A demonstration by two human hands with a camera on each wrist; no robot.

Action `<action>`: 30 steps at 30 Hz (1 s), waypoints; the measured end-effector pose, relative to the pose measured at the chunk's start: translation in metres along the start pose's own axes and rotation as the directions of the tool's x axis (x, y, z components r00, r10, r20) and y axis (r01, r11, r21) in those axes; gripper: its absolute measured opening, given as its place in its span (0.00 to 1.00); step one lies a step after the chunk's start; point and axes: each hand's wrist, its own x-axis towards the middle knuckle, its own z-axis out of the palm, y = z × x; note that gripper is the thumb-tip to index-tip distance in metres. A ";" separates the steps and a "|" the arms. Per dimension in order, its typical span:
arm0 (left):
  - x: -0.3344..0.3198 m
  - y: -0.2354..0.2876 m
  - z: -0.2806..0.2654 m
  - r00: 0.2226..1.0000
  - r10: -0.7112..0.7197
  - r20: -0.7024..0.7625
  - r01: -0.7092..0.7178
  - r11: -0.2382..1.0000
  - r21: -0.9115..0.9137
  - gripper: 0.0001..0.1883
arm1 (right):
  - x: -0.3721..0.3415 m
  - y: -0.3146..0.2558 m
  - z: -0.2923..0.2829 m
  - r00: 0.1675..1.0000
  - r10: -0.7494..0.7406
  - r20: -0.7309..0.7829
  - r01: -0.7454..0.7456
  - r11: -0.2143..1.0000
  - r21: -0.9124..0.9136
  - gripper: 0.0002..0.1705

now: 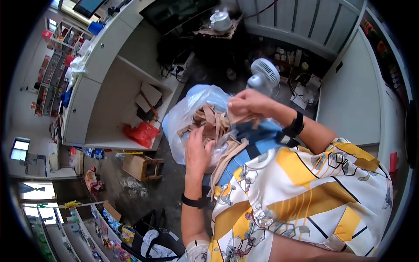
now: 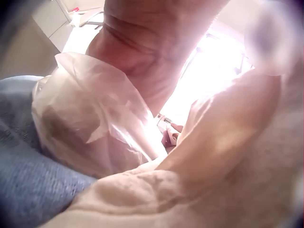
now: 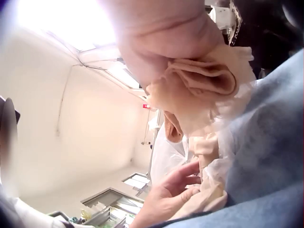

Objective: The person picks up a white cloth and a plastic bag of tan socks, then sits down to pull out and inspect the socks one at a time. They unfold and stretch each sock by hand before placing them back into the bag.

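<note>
Nearest of all, can see a white shirt with yellow and brown patches, then blue jeans over the lap, and black bands on both wrists. A little farther, the left hand, with fingers rather straight and thumb apart, resting at the mouth of a clear plastic bag and touching the beige strips there; cannot tell from these views about any light pinch under the fingertips. On the other side of the bag mouth, the right hand, with fingers curled closely round a folded strip, also beige, and with loose folds of it coming out below the palm. The bag itself on the lap, wide open at the top, with many beige strips in a tangled heap inside and some more lying over its near edge, down onto the jeans. Beyond the lap, on the dark floor, a wooden stool to the left and a white fan past the right hand. Behind the stool, a red bag in the open part of a pale counter. Farther back, a white teapot on a small table.
</note>
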 end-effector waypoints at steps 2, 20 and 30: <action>0.006 0.008 -0.007 0.998 -0.025 0.055 0.025 1.000 0.007 0.26 | -0.003 -0.003 0.007 0.994 -0.030 0.110 0.048 0.984 -0.172 0.25; -0.006 -0.013 -0.008 0.998 -0.043 0.047 0.042 0.999 0.021 0.20 | 0.006 0.019 0.021 0.958 -0.157 0.239 0.242 0.890 -0.387 0.27; -0.017 -0.039 0.013 0.998 -0.051 0.025 0.054 0.985 -0.162 0.19 | 0.012 0.034 0.013 0.975 -0.071 0.211 0.115 0.973 -0.201 0.23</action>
